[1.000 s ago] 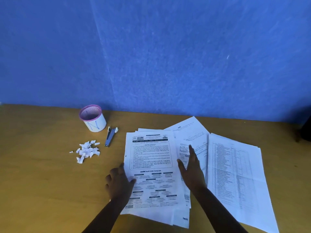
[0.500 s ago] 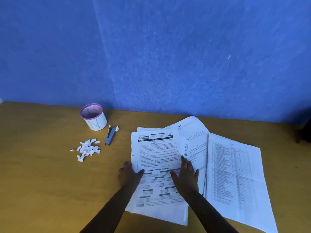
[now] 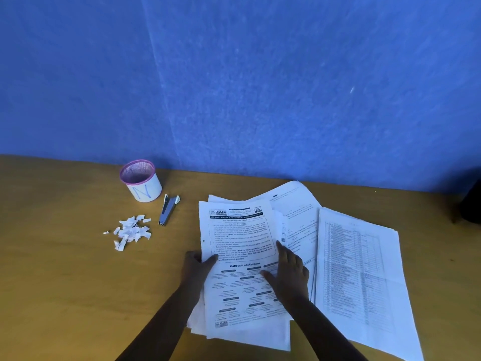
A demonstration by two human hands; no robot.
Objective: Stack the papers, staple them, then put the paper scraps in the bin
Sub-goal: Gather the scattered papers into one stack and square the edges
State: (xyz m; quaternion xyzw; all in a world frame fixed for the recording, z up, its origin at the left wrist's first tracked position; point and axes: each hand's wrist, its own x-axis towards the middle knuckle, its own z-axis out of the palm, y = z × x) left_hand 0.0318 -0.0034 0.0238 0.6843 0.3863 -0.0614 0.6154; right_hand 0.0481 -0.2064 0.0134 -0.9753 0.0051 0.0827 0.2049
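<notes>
Squaring up the papers before stapling

Head view: the step in hand looks like gathering the loose sheets, so it would go best to press the top sheet (image 3: 238, 246) flat, pull the fanned sheets (image 3: 296, 204) and the separate pile (image 3: 364, 269) on the right under one edge, and tap the edges level before reaching for the stapler (image 3: 168, 211). The left hand (image 3: 195, 265) grips the top sheet's left edge, thumb on the page and fingers curled at its side. The right hand (image 3: 289, 272) lies flat on the sheet's right part, fingers straight, pressing and holding nothing. The scraps (image 3: 131, 231) lie on the table (image 3: 65, 269) just beside the stapler, near the bin (image 3: 141, 182), which stands upright by the wall.
</notes>
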